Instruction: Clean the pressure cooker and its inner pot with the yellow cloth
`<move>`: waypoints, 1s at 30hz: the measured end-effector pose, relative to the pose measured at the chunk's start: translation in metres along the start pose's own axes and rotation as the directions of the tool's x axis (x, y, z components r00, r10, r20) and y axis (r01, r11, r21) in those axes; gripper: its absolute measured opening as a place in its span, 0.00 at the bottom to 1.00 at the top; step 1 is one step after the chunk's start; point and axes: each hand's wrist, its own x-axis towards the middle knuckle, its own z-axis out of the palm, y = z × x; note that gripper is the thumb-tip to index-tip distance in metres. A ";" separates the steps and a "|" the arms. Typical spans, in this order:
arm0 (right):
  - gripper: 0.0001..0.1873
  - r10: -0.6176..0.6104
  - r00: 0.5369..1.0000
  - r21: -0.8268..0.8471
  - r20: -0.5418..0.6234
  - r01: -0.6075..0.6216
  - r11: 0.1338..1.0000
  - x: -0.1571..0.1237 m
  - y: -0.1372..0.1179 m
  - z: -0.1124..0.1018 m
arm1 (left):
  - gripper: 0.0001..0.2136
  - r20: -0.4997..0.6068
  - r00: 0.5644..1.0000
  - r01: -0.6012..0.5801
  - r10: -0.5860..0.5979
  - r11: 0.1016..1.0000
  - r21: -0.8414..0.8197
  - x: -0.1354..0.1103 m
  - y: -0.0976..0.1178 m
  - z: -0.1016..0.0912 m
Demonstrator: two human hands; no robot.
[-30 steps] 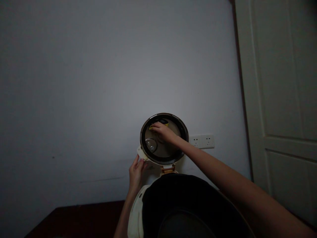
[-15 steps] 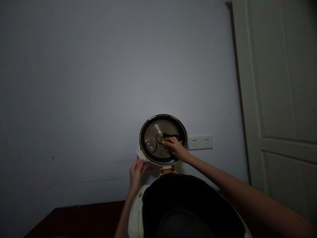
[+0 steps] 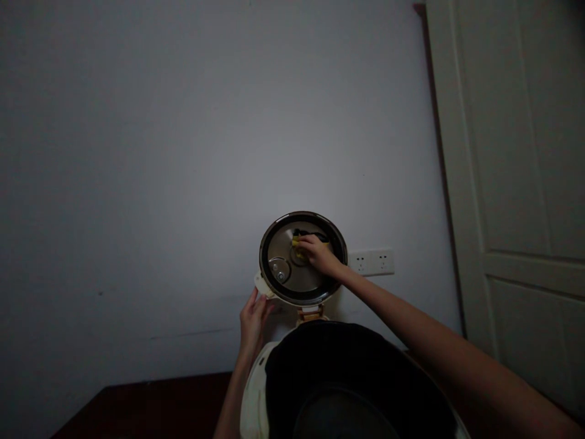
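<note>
The round lid (image 3: 297,285) of a white cooker (image 3: 254,399) stands raised on its hinge, its metal inner face toward me. My right hand (image 3: 319,253) is closed on a yellow sponge (image 3: 296,242), pressed against the lid's inner face just above its middle. Dark patches around the sponge look like its reflection or its dark side; I cannot tell which. At the lid's lower left, my left hand (image 3: 253,314) grips the white lid tab (image 3: 262,285) between fingers and thumb. Below the hands, the cooker's dark pot (image 3: 338,366) gapes open.
A white wall socket (image 3: 372,262) is just right of the lid. Behind everything rises a pale wall (image 3: 183,152). The cooker rests on a dark red table (image 3: 164,405). On the right stands a panelled door (image 3: 516,183).
My right hand has slid the sponge upward and slightly left across the lid's inner face. My left hand keeps its place at the lid tab.
</note>
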 end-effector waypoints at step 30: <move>0.21 0.039 0.984 -0.139 0.176 -0.015 0.990 -0.043 -0.003 -0.026 | 0.18 -0.034 0.999 -0.008 0.008 1.000 0.008 -0.003 0.000 0.004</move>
